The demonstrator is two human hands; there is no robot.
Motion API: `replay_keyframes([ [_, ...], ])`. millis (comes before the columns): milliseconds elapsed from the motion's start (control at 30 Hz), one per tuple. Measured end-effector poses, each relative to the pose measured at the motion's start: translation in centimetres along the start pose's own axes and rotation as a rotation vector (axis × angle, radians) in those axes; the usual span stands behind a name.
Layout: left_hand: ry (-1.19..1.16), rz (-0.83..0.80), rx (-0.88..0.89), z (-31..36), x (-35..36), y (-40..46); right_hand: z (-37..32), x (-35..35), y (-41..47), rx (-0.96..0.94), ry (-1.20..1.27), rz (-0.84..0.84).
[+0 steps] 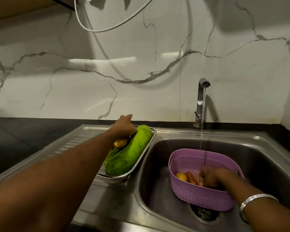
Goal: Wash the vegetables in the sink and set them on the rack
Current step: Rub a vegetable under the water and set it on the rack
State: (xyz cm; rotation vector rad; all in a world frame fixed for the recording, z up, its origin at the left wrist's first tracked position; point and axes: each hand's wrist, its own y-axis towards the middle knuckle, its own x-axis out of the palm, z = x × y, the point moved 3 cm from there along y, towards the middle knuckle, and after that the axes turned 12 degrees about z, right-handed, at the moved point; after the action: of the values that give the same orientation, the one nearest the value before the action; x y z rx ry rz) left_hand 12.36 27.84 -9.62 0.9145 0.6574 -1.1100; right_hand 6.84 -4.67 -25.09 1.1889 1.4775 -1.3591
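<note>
Head view, the only one I have. My left hand (124,125) sits at centre frame over the far end of the steel rack (146,154) on the drainboard, resting against the top of the large green gourd (130,152) that lies lengthwise in the rack. I cannot tell whether its fingers are curled round the gourd or only pressing it; they fall behind the hand. A yellow vegetable (120,142) and a darker green one show beside the gourd under my forearm.

My right hand (211,179), lower right, is down inside the purple basket (199,195) standing in the sink (159,195), under the stream from the tap (201,101). It is motion-blurred, so I cannot say if it is spread or pinching anything. A yellow piece (182,177) and a carrot (191,178) lie in the basket just left of that hand.

Judgement: gourd is set down, next piece is being fetched. To do it well, I would settle the gourd flat against the rack wall before letting go, then take one piece, turn it fully under the stream, and place it in the free space beside the gourd.

Not verifiable: the rack's near end behind my arm, the basket contents beneath my right hand, and the drain, partly covered by the basket
</note>
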Motion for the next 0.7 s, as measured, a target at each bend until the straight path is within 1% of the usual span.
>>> replay_keyframes([
  [67,0.026,0.146,0.062,1.3,-0.4,-0.3,0.1,0.0,0.0,0.004,-0.009,-0.015],
  [133,-0.007,0.31,0.188,3.7,-0.9,-1.2,0.1,0.1,0.0,0.009,-0.011,-0.05],
  [167,-0.063,0.366,0.255,5.4,-1.0,-2.0,0.0,0.1,-0.1,0.009,-0.002,-0.068],
  [233,-0.199,0.389,0.343,8.5,-0.6,-3.6,-0.2,-0.2,-0.3,-0.019,0.041,-0.079],
  [300,-0.362,0.329,0.327,11.8,0.7,-5.1,0.2,-0.8,-0.4,-0.026,0.14,-0.074],
  [333,-0.482,0.268,0.271,13.2,1.8,-5.7,0.7,-1.1,-0.4,0.005,0.217,-0.079],
  [400,-0.797,0.067,0.068,15.6,4.9,-7.3,1.7,-1.9,-1.0,0.086,0.372,-0.055],
  [433,-0.919,-0.021,-0.06,16.1,7.0,-8.3,2.3,-2.4,-1.1,0.111,0.434,-0.021],
  [467,-0.98,-0.07,-0.174,16.0,9.4,-9.2,2.8,-2.8,-1.1,0.134,0.509,0.028],
  [500,-0.987,-0.093,-0.264,15.8,12.1,-10.2,3.5,-3.1,-1.1,0.155,0.602,0.093],
  [533,-0.944,-0.102,-0.322,15.1,14.2,-10.8,3.6,-3.5,-1.2,0.179,0.708,0.149],
  [567,-0.882,-0.146,-0.335,14.7,16.2,-11.3,4.0,-3.8,-1.2,0.231,0.831,0.201],
  [633,-0.756,-0.273,-0.304,13.6,18.1,-11.6,4.1,-4.1,-1.4,0.311,1.074,0.267],
  [667,-0.749,-0.317,-0.253,13.3,18.4,-11.3,4.0,-4.3,-1.4,0.323,1.156,0.294],
  [700,-0.762,-0.327,-0.17,13.0,18.1,-11.0,3.6,-4.5,-1.6,0.317,1.228,0.317],
])
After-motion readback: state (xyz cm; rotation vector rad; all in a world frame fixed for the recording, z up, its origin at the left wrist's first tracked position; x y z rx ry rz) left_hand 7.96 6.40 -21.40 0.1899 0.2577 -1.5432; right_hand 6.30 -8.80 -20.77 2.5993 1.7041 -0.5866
